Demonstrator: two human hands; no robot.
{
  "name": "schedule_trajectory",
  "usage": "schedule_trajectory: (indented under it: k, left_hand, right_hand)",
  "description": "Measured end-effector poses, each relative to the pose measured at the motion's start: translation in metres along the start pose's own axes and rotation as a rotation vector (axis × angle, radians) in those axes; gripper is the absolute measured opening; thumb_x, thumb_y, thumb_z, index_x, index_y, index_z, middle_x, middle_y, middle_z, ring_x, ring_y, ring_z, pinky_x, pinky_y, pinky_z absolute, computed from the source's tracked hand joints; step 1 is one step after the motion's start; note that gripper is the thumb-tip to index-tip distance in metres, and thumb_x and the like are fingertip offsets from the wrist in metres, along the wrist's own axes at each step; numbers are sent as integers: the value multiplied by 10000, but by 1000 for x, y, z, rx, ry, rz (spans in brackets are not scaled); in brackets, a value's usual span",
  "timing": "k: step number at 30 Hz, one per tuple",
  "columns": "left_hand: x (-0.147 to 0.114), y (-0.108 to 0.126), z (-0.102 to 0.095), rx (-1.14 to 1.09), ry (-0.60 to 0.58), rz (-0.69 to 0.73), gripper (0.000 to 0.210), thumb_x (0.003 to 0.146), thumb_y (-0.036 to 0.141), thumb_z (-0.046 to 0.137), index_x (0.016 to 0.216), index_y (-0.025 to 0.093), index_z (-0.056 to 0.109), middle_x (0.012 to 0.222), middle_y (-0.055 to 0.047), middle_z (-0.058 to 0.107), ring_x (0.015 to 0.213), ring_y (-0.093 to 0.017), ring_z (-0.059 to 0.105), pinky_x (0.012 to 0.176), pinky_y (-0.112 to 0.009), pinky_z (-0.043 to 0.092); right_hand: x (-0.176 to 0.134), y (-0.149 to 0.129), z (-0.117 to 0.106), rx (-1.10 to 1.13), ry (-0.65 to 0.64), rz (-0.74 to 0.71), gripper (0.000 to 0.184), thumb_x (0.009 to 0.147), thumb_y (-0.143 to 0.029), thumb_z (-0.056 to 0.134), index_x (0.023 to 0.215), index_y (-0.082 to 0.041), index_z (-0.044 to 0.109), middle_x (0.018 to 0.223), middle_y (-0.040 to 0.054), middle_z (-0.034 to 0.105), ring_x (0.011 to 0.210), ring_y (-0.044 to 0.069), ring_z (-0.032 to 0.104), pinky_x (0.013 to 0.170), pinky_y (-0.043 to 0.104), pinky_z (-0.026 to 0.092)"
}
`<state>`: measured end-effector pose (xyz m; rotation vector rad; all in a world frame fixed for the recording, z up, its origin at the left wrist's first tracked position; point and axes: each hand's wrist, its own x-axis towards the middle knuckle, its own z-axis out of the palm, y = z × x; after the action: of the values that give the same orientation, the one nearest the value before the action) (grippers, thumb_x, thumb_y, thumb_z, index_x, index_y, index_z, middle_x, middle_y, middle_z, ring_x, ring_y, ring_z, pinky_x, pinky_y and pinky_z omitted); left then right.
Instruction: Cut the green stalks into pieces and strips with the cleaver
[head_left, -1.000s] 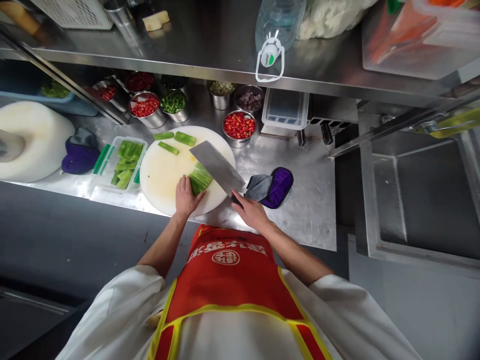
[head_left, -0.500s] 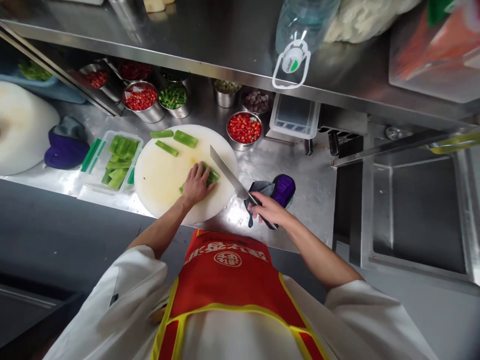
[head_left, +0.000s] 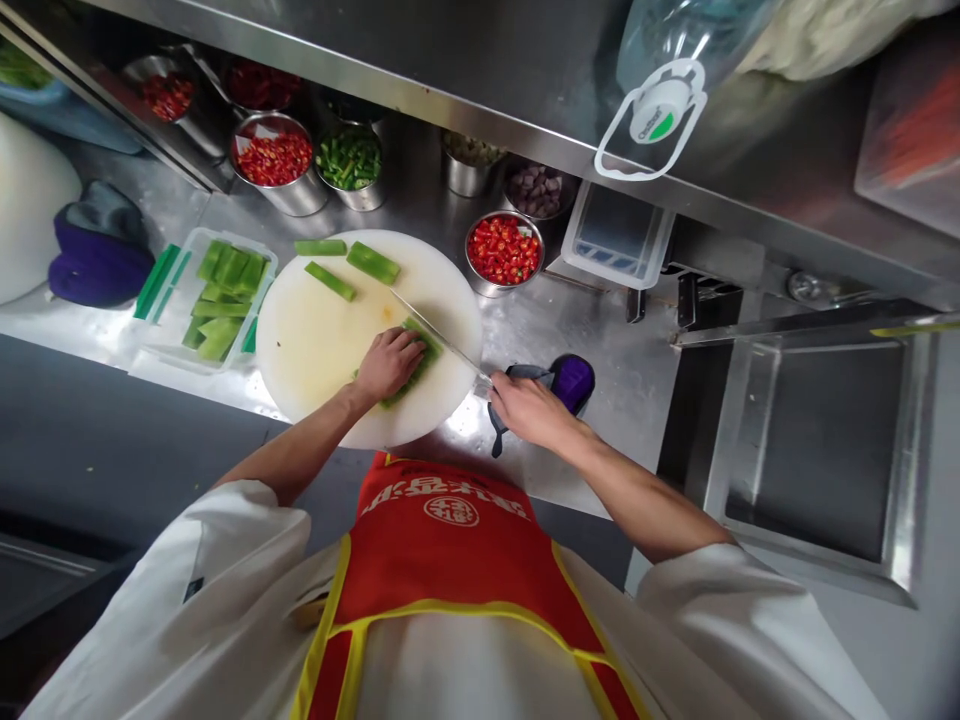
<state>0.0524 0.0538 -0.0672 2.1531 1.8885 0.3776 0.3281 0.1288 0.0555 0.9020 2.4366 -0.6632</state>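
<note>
On the round white cutting board [head_left: 307, 350], my left hand [head_left: 390, 362] presses down with bent fingers on flat green vegetable pieces [head_left: 427, 350], whose kind I cannot make out. My right hand [head_left: 525, 408] is closed round the handle of a kitchen knife. The knife's blade [head_left: 439, 335] stands nearly edge-on along the right side of the pieces; whether it touches them I cannot tell. Three more green strips [head_left: 373, 262] lie at the board's far edge. Left of the board, a clear plastic container [head_left: 176, 335] holds several cut green pieces [head_left: 225, 300].
Behind the board stand metal pots of chopped red chilli [head_left: 274, 158], chopped green vegetable [head_left: 349, 160] and red chilli pieces [head_left: 504, 250]. A steel shelf [head_left: 450, 90] overhangs them. A purple-and-grey cloth item [head_left: 574, 383] lies beside my right hand. Further right is a sink [head_left: 825, 450].
The fingers of my left hand have drawn in from spread to bent. The knife has turned from showing its flat side to nearly edge-on, and moved left against the pieces. The view has shifted slightly.
</note>
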Motion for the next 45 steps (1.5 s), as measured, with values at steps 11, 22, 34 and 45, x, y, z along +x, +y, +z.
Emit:
schedule_trajectory:
  k: [11, 22, 34, 45]
  left_hand:
    - [6, 4, -1, 16, -51, -18, 370, 1016, 369, 411, 1286, 266, 642, 1367, -110, 598, 1250, -340, 470, 1001, -525, 417]
    - [4, 5, 0, -28, 5, -21, 379, 1027, 394, 390, 1187, 231, 693, 1298, -137, 626, 1217, -331, 501, 997, -517, 425]
    - [1, 5, 3, -58, 41, -4, 388, 1034, 379, 379, 1186, 226, 701, 1250, -131, 655, 1236, -313, 518, 1001, -493, 445]
    - [-3, 7, 3, -84, 77, -31, 370, 1028, 372, 400, 1171, 237, 714, 1226, -128, 670, 1213, -319, 520, 1008, -516, 428]
  right_hand:
    - [-5, -6, -3, 16, -45, -24, 292, 1062, -290, 314, 1165, -136, 539, 974, 166, 743, 895, 299, 731, 740, 335, 455]
    - [-1, -6, -2, 16, -11, -44, 300, 1064, -297, 321, 1176, -135, 547, 987, 165, 743, 912, 282, 721, 763, 326, 443]
    - [6, -11, -5, -11, -17, -39, 282, 1063, -297, 329, 1178, -144, 535, 1003, 165, 746, 927, 287, 721, 769, 328, 440]
    - [4, -12, -4, -34, -9, -53, 280, 1061, -293, 327, 1169, -146, 539, 994, 164, 747, 924, 288, 724, 764, 329, 443]
